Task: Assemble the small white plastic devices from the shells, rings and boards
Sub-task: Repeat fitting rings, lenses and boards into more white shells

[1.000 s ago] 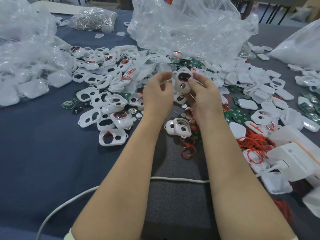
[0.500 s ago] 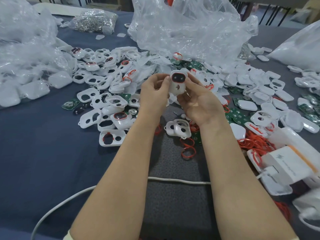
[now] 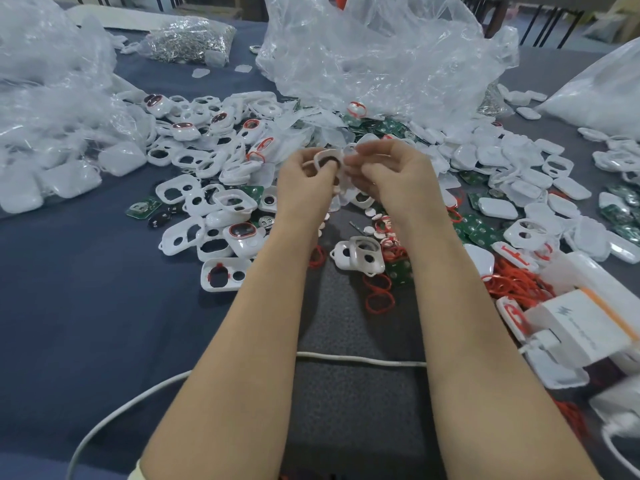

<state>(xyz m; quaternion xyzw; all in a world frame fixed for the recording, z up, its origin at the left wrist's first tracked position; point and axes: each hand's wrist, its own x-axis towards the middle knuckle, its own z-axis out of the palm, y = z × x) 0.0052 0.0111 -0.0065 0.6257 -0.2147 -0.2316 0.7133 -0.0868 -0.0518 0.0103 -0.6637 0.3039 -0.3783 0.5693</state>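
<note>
Pinched between left hand and right hand over the middle of the desk: small white shell, rounded, dark oval window, edges blurred.

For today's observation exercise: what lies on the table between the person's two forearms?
Head view: a white cable crosses a grey mat; farther up, red rings and white shells.
</note>
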